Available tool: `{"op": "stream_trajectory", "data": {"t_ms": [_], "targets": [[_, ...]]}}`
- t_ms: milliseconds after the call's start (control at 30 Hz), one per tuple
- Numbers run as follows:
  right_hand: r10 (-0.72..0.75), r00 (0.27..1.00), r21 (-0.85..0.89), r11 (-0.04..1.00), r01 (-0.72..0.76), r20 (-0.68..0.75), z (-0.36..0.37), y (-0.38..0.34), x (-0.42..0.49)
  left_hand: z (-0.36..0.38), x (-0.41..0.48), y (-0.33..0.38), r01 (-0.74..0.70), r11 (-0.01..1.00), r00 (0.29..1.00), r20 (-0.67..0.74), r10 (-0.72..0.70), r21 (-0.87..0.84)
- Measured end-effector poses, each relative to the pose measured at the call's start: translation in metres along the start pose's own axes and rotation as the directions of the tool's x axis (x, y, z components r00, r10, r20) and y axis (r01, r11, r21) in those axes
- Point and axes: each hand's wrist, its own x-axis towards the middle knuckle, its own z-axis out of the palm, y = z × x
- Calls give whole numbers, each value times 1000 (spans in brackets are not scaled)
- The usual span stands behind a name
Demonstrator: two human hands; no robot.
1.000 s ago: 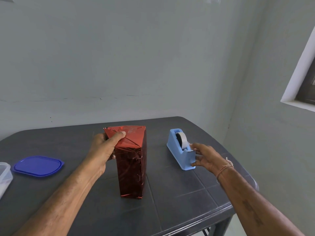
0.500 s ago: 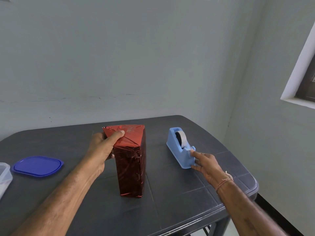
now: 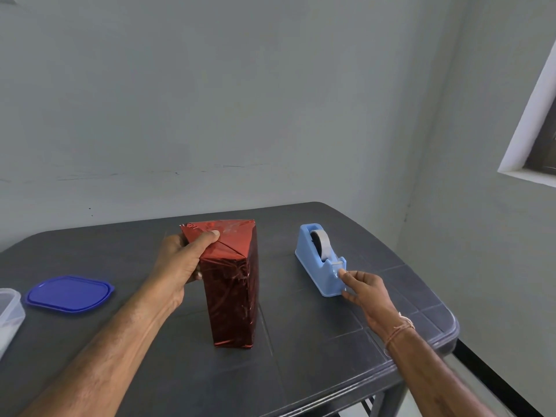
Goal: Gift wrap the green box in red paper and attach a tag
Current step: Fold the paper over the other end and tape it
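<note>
Left hand (image 3: 177, 263) (thumb atop) around wrapped box (image 3: 233, 284)

Left hand (image 3: 177, 260) gripping (right hand (image 3: 365, 288) pinching)

Box (image 3: 233, 296) upright mid-table — shiny red paper, top flaps folded.
</note>
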Motion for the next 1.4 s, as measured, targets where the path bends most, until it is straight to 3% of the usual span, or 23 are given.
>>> {"op": "stream_trajectory", "data": {"t_ms": [233, 433, 567, 700, 767, 900, 1033, 1167, 1267, 1400], "targets": [[-63, 997, -128, 990, 58, -40, -1, 8, 12, 0, 0, 0, 5, 1000, 1000, -6, -5, 1], [-38, 996, -119, 993, 28, -84, 6, 15, 17, 0, 1, -1, 3, 1000, 1000, 1, -3, 1], [-145, 980, -425, 902, 75, -135, 8, 32, 12, 2, 1, -2, -3, 1000, 1000, 0, 3, -4], [-85, 982, -385, 923, 15, -167, 4, 37, 11, 1, 1, -2, -24, 999, 1000, 6, 23, 27], [1, 993, -297, 954, -37, -120, 2, 32, 7, 1, 2, -2, -32, 999, 999, 9, 31, 19], [44, 988, -236, 972, -7, 151, 2, -9, -19, 2, 1, -2, -33, 999, 999, 9, 33, 24], [-78, 882, -229, 952, 205, 465, 19, -78, -37, 1, -2, -1, -28, 1000, 1000, 10, 28, 11], [-150, 698, -300, 826, 478, 700, 60, -153, -50, 1, -4, 1, -30, 999, 999, 17, 31, -9], [-87, 535, -323, 713, 623, 840, 97, -192, -55, 1, -5, 2, -23, 1000, 1000, 16, 24, -15], [52, 437, -393, 542, 743, 898, 140, -215, -49, 2, -7, 2, -20, 999, 1000, 18, 20, -38]]}}
